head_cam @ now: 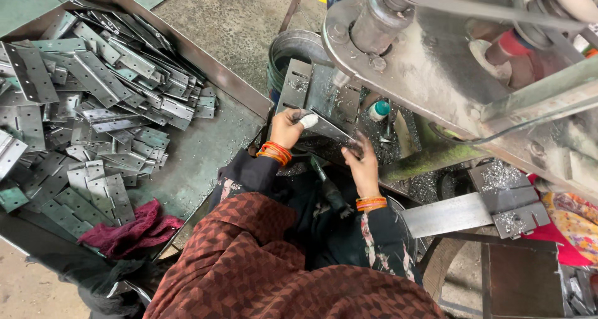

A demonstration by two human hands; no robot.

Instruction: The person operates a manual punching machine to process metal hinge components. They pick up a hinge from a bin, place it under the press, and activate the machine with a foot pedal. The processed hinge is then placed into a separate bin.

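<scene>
The floor here is bare grey concrete (230,20), and a big shallow metal tray (205,151) stands on the person's left side, heaped with flat grey metal hinges (93,101), many with rows of punched holes. A crumpled maroon cloth (131,232) lies at the tray's near edge. Straight ahead, a heavy grey machine (448,64) leans over the work, with a belt running across its top and a round shaft housing (377,23). Under it sits a dark work surface (324,95) strewn with bright metal shavings, and a small bottle with a teal cap (378,110) stands near the back of it. A round metal bucket (293,51) shows behind the surface.

From the head camera, looking down past a brown patterned shawl (261,269), both hands meet on one metal hinge plate (330,130) lying slantwise on the surface just below the machine. The left hand (288,127), with orange bangles at the wrist and a white wrap on one finger, has its fingers clenched on the plate's left end. The right hand (362,163), also bangled, grasps the plate's right end, fingers curled over its edge. To the right, a flat steel bar (445,214) juts out beside a shaving-covered bracket (507,197).
</scene>
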